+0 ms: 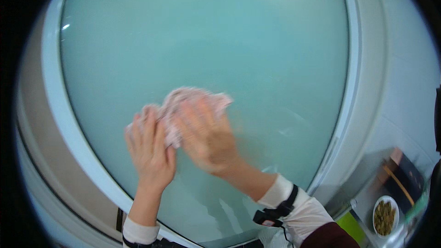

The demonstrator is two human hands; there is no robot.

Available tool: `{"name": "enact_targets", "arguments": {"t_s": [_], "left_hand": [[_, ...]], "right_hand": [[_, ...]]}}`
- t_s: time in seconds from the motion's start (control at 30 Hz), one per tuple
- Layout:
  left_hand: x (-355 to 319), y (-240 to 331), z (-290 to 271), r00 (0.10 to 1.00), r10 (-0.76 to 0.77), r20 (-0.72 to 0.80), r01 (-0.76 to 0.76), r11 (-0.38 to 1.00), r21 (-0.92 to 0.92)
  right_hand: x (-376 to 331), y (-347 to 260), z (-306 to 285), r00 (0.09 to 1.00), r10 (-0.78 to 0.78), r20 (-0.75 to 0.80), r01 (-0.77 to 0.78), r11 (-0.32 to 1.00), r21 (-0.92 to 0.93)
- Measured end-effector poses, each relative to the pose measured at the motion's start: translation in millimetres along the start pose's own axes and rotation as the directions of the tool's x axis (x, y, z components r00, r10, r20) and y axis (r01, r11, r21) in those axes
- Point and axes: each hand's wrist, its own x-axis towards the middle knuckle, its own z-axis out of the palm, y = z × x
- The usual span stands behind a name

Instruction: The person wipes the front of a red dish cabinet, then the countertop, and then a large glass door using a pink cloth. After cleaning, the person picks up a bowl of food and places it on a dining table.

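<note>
Both hands, left hand [149, 149] and blurred right hand [206, 138], press flat on a crumpled pink cloth [183, 105] against frosted glass [229, 50]; the loosely bunched cloth could slip free and fall.

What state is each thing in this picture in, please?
Left hand: flat, pressing the cloth.
Right hand: blurred, flat on the cloth.
Pink cloth: crumpled against the glass.
Frosted glass panel: shut in its pale frame, streaked.
White bowl: filled with greenish food.
</note>
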Motion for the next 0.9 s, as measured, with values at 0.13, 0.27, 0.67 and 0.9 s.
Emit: {"name": "enact_targets", "arguments": {"t_s": [0.13, 0.27, 0.67, 0.9], "left_hand": [[-47.0, 15.0, 2.6, 1.000, -0.015, 0.002, 0.015, 0.998, -0.056], [-79.7, 40.4, 21.9, 0.998, -0.041, 0.042, 0.046, 0.991, -0.122], [-86.9, 177.9, 57.1, 0.988, 0.146, 0.047, -0.040, 0.540, -0.841], [-91.7, 253.2, 58.7, 0.579, 0.445, 0.683, 0.813, -0.255, -0.524]], "right_hand": [[-35.0, -24.7, -4.3, 0.999, -0.026, 0.043, 0.027, 0.999, -0.028], [-74.4, -24.3, -10.9, 0.951, 0.060, 0.303, -0.076, 0.996, 0.044], [-179.6, 13.5, -129.8, 0.898, 0.313, 0.309, -0.311, 0.949, -0.057], [-243.1, -18.4, -224.4, 0.367, 0.567, 0.737, -0.674, 0.709, -0.210]]}}
